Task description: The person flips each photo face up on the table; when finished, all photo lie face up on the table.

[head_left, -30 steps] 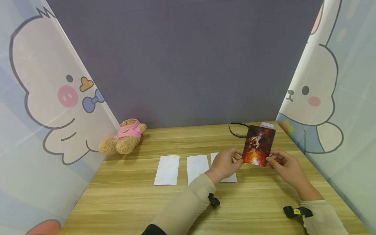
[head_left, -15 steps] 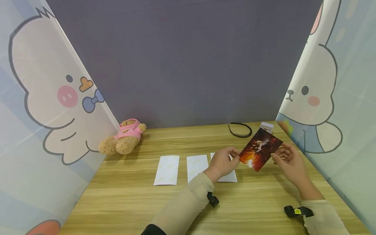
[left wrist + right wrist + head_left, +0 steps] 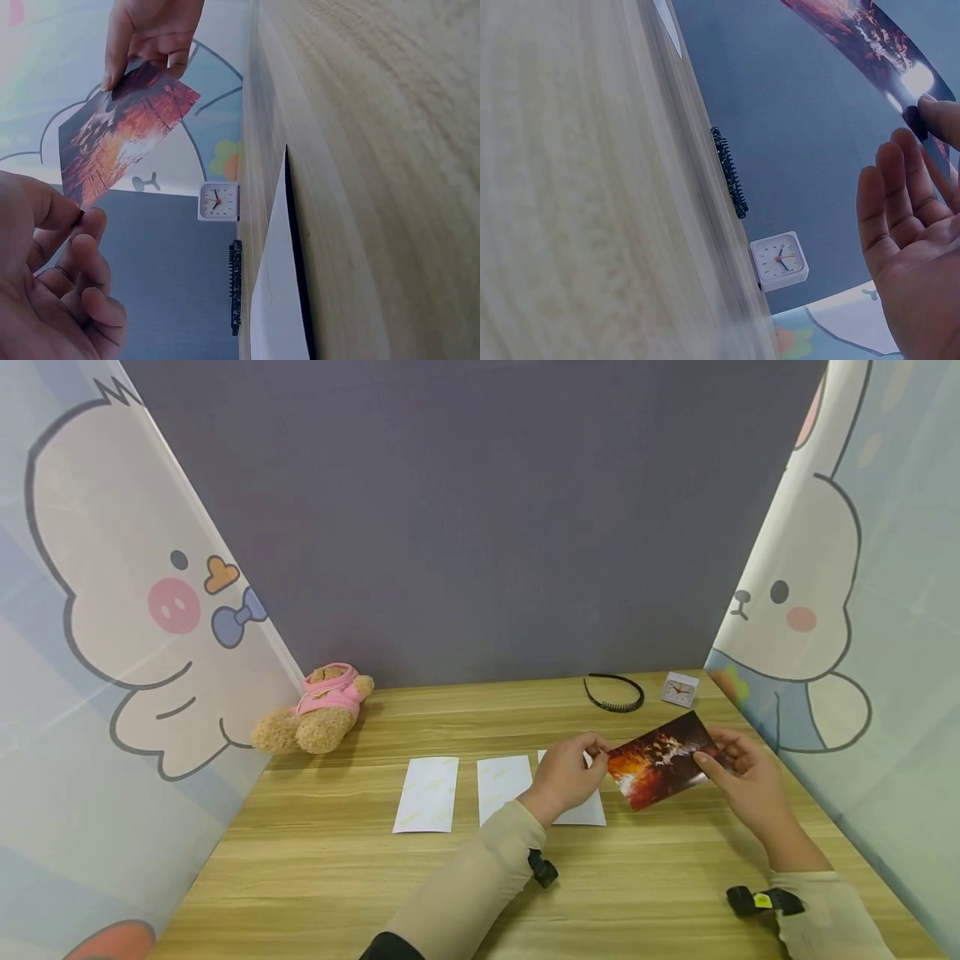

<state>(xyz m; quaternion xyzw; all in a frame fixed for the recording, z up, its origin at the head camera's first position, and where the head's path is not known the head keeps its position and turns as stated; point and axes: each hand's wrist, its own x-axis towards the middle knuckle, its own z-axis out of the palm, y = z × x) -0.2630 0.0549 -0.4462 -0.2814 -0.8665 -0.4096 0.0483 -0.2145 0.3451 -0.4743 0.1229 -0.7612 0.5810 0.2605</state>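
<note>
A glossy photo print (image 3: pixel 662 760) in dark red, orange and white is held above the right side of the table, turned nearly sideways. My left hand (image 3: pixel 564 777) pinches its left corner between thumb and forefinger, as the left wrist view shows at the photo's lower tip (image 3: pixel 112 142). At the opposite end my right hand (image 3: pixel 750 785) grips the edge, thumb on the picture side and fingers behind. In the right wrist view the photo (image 3: pixel 870 45) bows slightly and catches a bright glare near the thumb. Part of a white sheet (image 3: pixel 581 810) lies behind my left hand.
Two more white sheets (image 3: pixel 426 795) (image 3: pixel 504 785) lie in a row to the left. At the back right are a black toothed headband (image 3: pixel 615 705) and a small white clock (image 3: pixel 679 689). A teddy bear in pink (image 3: pixel 318 710) lies at the back left. Printed side walls flank the wooden table (image 3: pixel 322 877).
The photo has turned from upright to nearly sideways, its top swinging right and down. My right hand has shifted its hold along it. The clock behind has come into view.
</note>
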